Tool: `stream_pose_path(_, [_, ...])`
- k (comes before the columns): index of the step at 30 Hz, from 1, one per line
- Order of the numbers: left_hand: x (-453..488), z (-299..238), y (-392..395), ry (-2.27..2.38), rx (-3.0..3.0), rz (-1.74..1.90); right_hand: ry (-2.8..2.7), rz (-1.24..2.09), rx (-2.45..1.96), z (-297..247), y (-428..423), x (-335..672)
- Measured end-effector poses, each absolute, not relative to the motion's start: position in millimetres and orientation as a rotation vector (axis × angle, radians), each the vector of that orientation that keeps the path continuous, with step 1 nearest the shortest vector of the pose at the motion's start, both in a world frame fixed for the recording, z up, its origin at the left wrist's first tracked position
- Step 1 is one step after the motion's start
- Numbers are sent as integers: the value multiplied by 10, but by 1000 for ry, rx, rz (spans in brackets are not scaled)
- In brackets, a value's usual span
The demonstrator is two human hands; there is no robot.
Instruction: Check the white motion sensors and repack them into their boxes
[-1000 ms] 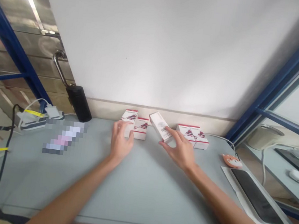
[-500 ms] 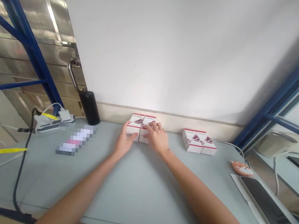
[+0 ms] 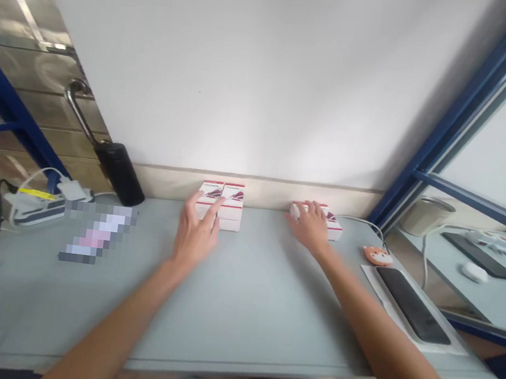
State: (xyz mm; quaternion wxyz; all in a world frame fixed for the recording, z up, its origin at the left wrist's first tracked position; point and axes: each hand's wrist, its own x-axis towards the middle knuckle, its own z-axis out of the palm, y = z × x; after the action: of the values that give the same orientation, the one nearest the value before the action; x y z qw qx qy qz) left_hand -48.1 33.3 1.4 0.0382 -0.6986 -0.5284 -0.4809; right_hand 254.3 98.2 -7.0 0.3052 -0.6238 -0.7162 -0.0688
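Observation:
Two white boxes with red trim (image 3: 226,201) stand side by side at the back of the grey table (image 3: 230,297), against the wall. My left hand (image 3: 194,234) hovers just in front of them, fingers spread and open, its fingertips near the left box. Further right, my right hand (image 3: 310,227) rests over a second group of white and red boxes (image 3: 334,223), its fingers curled on top of them and hiding most of them.
A black cylinder with a metal handle (image 3: 119,170) leans at the back left, beside a power strip with cables (image 3: 43,204). A blurred flat item (image 3: 95,234) lies left of centre. An orange animal-shaped object (image 3: 376,254) and a dark phone on white paper (image 3: 409,301) lie at the right.
My right hand set a box down beside the left group, then moved right onto the other boxes. My left hand drew back slightly from the left boxes.

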Motion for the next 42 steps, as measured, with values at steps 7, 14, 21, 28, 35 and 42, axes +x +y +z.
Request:
stream_pose_path(7, [118, 62, 126, -1201, -3009, -839, -1919, -93, -1630, -268, 832, 2848])
stream_pose_path(14, [343, -115, 449, -1719, -3106, -1142, -1902, 245, -1498, -148, 685, 2762])
stream_pose_path(21, [522, 15, 534, -1963, -2871, -1951, -1838, 758, -1195, 128, 398, 2577])
stream_pose_path(28, [487, 283, 204, -1685, -2739, -2136, -1729, 1005, -817, 156, 213, 2434])
stream_pose_path(35, [376, -74, 60, -1615, -2857, -1913, -1872, 618, -941, 110, 196, 2484])
stream_pose_path(42, [294, -84, 20, -812, -2768, -1508, -1432, 784, -1228, 255, 176, 2481])
